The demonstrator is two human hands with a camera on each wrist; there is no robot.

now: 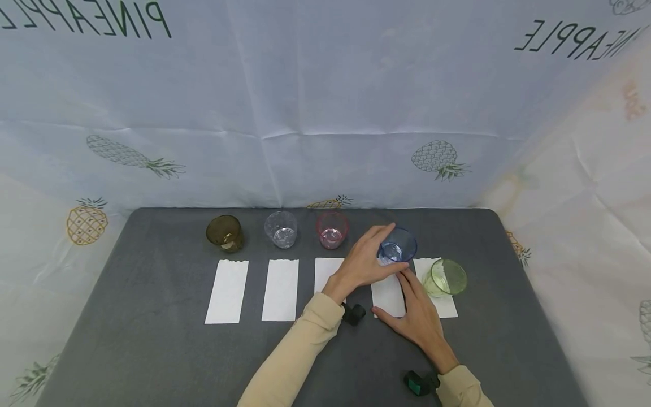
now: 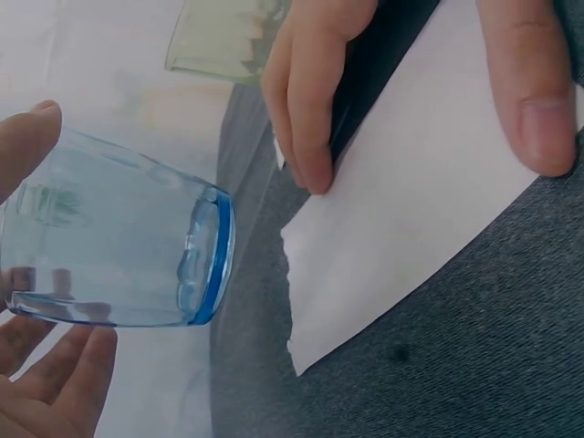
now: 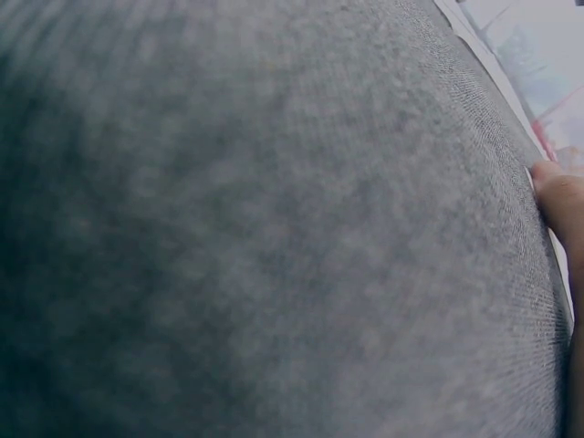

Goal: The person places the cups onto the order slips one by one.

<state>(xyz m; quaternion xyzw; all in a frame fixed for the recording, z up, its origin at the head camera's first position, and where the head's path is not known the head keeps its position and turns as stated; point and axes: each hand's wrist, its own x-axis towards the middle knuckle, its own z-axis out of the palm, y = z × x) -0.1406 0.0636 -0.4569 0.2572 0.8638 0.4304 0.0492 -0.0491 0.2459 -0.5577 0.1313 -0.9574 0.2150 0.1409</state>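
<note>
My left hand (image 1: 363,260) holds a clear blue glass (image 1: 399,246) between thumb and fingers. In the left wrist view the blue glass (image 2: 119,237) is above the tabletop, its thick base toward the paper. My right hand (image 1: 419,314) touches a white paper strip (image 1: 386,294), thumb and fingers spread at its two sides. Its thumb (image 2: 543,119) lies on the paper in the left wrist view. To its right, a green glass (image 1: 450,277) stands on another strip (image 1: 447,307). The right wrist view is mostly blurred tabletop, with a thumb (image 3: 561,201) at the right edge.
Along the back of the grey table (image 1: 152,305) stand a brown glass (image 1: 224,233), a colourless glass (image 1: 281,229) and a pink glass (image 1: 332,229). In front of them lie three more white strips, the left one (image 1: 226,291) farthest out. A pineapple-print cloth (image 1: 325,102) hangs behind.
</note>
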